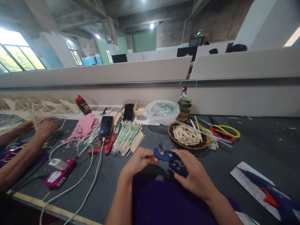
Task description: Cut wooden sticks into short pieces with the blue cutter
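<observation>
My right hand (193,172) is wrapped round the handles of a dark blue hand cutter (165,155), whose handles are spread apart. The fingers of my left hand (142,159) are pressed together at the left end of the cutter's head; what they pinch, if anything, is hidden. Beyond the cutter, a round woven basket (170,137) holds many short pale sticks (186,135). To its left lies a pile of long sticks in green-printed wrappers (127,136).
A glue gun (267,184) lies at right, with scissors (222,133) behind. At left are a phone (105,126), white cables, a magenta power strip (59,175) and another person's hands (45,128). A plastic bag (161,111) and jar (184,107) stand behind.
</observation>
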`<action>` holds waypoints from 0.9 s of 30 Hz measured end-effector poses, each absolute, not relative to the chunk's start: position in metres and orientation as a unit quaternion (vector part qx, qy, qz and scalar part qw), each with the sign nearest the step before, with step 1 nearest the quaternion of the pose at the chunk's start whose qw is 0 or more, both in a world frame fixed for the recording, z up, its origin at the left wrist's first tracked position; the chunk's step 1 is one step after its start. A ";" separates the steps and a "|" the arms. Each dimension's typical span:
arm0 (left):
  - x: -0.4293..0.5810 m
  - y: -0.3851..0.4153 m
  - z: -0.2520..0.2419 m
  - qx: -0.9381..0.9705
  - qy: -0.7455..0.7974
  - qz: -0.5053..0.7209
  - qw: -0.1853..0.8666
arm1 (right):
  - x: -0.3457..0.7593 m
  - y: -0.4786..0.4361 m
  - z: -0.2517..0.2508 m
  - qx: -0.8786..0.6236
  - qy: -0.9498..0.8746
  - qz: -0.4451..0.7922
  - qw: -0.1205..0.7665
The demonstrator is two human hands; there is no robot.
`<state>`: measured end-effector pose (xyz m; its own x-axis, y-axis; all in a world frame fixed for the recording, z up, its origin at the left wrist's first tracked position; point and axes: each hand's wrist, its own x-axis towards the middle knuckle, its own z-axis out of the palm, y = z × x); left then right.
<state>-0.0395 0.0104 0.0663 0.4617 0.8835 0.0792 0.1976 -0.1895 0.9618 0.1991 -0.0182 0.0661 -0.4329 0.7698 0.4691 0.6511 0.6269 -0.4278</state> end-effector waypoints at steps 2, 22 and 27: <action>-0.040 0.010 0.066 0.694 0.389 0.338 0.503 | 0.199 -0.018 0.066 -0.419 -0.843 0.092 0.324; -0.039 0.007 0.073 0.683 0.380 0.336 0.525 | 0.204 -0.019 0.055 -0.402 -0.853 0.130 0.307; -0.042 0.028 0.093 0.637 0.364 0.368 0.571 | 0.198 0.011 0.091 -0.403 -0.840 0.175 0.319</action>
<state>-0.0419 0.0276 0.0928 0.4639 0.8844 0.0519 0.0437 -0.0814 0.9957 0.1978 0.0107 0.0907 -0.4717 0.7882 0.3953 0.5640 0.6143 -0.5519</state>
